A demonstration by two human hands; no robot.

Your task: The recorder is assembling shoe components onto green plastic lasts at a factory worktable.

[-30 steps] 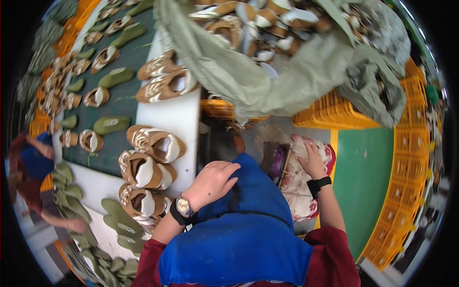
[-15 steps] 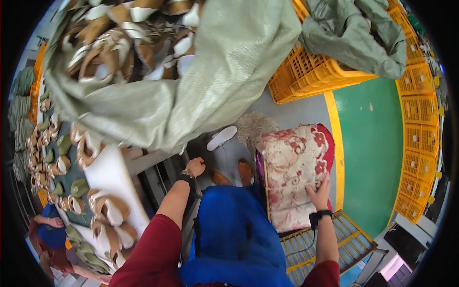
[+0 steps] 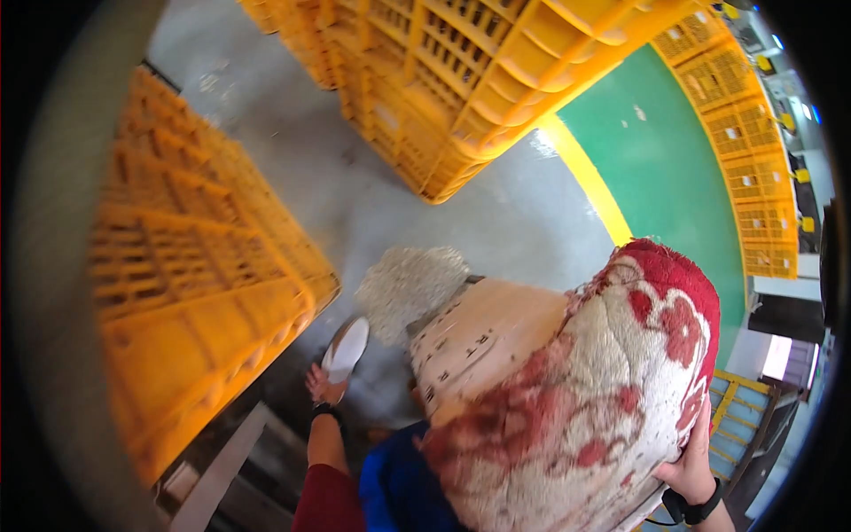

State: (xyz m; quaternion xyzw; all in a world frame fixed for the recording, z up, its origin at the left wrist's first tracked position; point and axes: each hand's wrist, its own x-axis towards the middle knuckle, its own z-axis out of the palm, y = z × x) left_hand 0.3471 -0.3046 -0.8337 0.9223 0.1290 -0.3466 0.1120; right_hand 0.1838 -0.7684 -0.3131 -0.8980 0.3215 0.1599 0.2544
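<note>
My left hand (image 3: 321, 387) reaches down to the grey floor, and its fingers close on the near end of a white shoe sole (image 3: 346, 346). A dark watch sits on that wrist. My right hand (image 3: 688, 467) grips the lower right edge of a thick red-and-white fluffy cushion (image 3: 585, 399), which fills the lower right of the view. The cushion is tipped up, so its beige underside (image 3: 479, 341) shows. A pale fuzzy pad (image 3: 408, 284) lies just beyond it.
A stack of yellow plastic crates (image 3: 195, 284) stands close on the left, and another stack (image 3: 461, 80) rises ahead. A yellow floor line (image 3: 592, 188) borders a green floor area (image 3: 674, 168) on the right. More yellow crates (image 3: 753, 177) line the far right.
My head has dipped toward the floor, so the table of sandals and the green sack have left the view. My left hand has gone down to the white sole. The cushion has tipped up.
</note>
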